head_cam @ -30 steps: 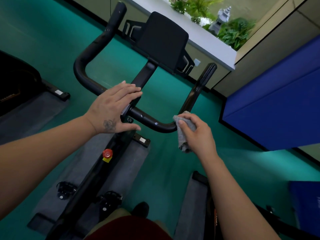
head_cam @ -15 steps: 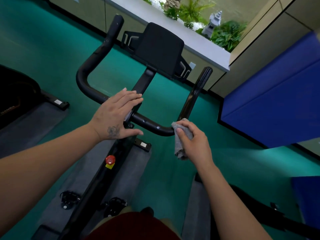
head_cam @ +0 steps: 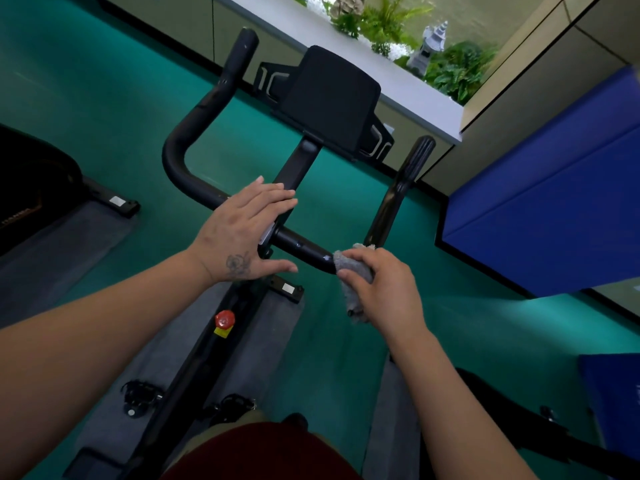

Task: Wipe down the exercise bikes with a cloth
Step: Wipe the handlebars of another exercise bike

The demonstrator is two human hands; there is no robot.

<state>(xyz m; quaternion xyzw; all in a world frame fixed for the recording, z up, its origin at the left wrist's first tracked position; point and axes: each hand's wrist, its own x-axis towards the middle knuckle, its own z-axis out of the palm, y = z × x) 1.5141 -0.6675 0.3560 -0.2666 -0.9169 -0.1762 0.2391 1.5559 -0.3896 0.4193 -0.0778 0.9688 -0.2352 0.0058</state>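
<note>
grey cloth (head_cam: 355, 271) in the gripping right hand (head_cam: 384, 289) is staying at the handlebar (head_cam: 301, 245) bend; flat left hand (head_cam: 242, 233) is still bracing its centre.

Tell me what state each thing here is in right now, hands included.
Left hand: open, resting flat on the bar's middle.
Right hand: gripping the cloth against the bar.
Crumpled grey cloth: bunched, pressed on the bar's right bend, its tail hanging.
Black curved handlebar: bare except where the hands cover it.
Black console panel: seen from behind, untouched.
Red round knob: untouched on the frame.
</note>
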